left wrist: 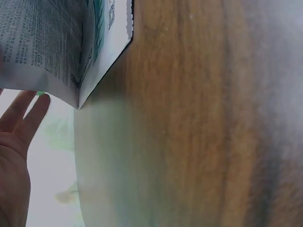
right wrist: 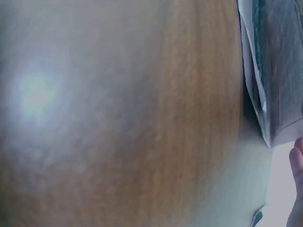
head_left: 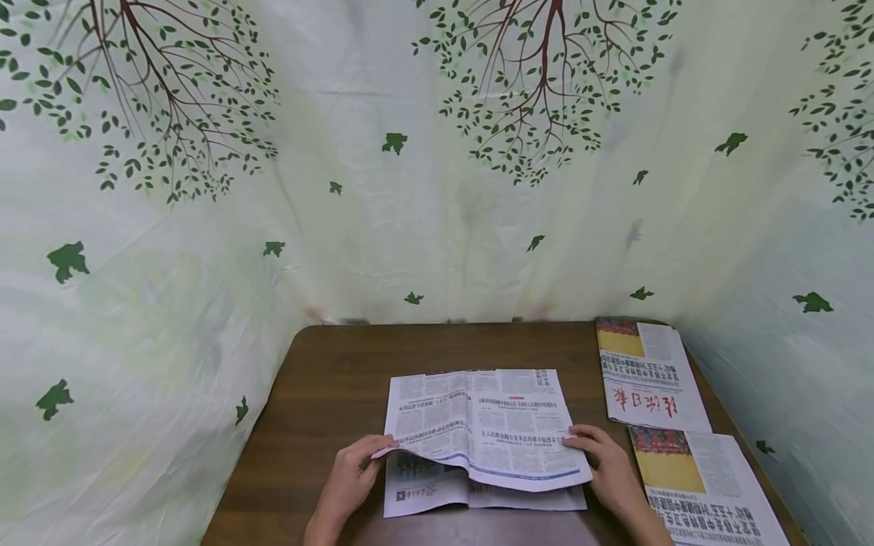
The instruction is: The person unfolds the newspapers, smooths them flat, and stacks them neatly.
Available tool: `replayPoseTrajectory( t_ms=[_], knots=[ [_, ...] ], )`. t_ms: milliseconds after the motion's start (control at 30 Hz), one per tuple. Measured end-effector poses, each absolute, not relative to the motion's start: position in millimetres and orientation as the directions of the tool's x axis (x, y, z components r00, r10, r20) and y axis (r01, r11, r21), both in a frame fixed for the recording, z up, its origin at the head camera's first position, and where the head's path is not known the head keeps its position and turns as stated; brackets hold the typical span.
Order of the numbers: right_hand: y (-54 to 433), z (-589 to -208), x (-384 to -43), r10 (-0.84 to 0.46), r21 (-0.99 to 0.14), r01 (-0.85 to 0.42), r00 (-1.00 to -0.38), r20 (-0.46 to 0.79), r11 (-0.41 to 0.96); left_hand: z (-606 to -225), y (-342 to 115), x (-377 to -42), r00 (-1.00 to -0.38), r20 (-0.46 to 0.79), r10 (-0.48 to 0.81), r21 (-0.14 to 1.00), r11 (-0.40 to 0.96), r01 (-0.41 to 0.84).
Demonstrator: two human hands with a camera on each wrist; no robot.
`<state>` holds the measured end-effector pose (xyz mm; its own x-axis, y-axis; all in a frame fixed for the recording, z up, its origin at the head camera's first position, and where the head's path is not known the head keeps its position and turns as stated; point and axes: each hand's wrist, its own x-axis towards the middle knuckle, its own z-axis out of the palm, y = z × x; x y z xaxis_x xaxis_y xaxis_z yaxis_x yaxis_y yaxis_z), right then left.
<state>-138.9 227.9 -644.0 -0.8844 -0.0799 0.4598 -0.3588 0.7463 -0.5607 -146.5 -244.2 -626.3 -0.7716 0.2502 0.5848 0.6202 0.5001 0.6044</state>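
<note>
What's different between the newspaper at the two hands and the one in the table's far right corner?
The middle newspaper has its upper sheet's near edge lifted, held by the left hand and right hand; the corner newspaper lies flat, untouched. The middle newspaper shows a blue strip; the corner newspaper shows large red characters. Both carry dark print.

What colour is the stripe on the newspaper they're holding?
The stripe is blue, clearest in the head view.
</note>
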Motion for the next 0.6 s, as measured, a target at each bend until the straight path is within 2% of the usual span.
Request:
replayPoseTrajectory(
  t_ms=[200, 600],
  knots=[
    [230.2, -642.0, -142.5, -0.035, -0.56, -0.427, -0.816, 0.577, 0.71, -623.2, -247.4, -148.7, -0.756, 0.599, 0.265, 0.584, 0.501, 0.639],
    [236.3, -628.0, -143.5, 0.017, -0.592, -0.447, -0.789, 0.614, 0.67, -613.8, -248.5, -146.3, -0.706, 0.68, 0.199, 0.559, 0.482, 0.674]
  ],
)
